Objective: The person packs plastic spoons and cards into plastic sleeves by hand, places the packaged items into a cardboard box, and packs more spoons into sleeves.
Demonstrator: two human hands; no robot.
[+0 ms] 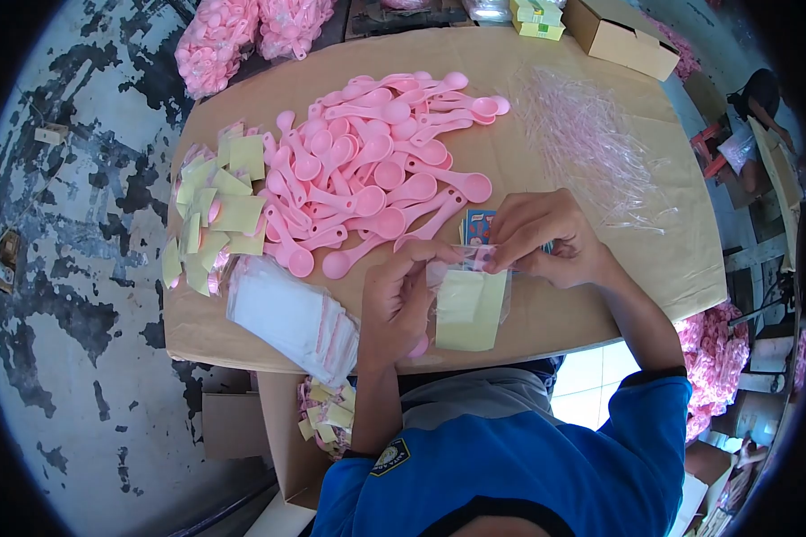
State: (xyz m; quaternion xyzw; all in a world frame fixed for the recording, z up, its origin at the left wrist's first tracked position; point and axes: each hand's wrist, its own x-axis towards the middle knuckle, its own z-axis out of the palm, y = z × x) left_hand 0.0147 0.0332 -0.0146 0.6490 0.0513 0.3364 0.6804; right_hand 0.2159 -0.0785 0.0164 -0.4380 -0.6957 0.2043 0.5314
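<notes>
Between my hands hangs a clear plastic bag [464, 309] with a pale yellow card showing through it. My left hand [396, 300] pinches the bag's upper left edge between thumb and fingers. At the bag's top, my right hand [551, 240] is closed on the gathered plastic, where something pink shows; any thin tie there is too small to make out. Behind the bag, blue printed cards [479, 225] lie partly hidden. A heap of pink measuring spoons [367, 170] spreads just beyond my hands. Flat clear bags [287, 313] lie stacked left of my left hand.
Filled bags with yellow cards [228, 210] pile at the table's left. Thin clear strips [591, 143] are scattered at the right. A cardboard box [622, 36] stands at the back right. An open box [287, 430] with packed bags sits below the front edge. Another person [761, 103] is at far right.
</notes>
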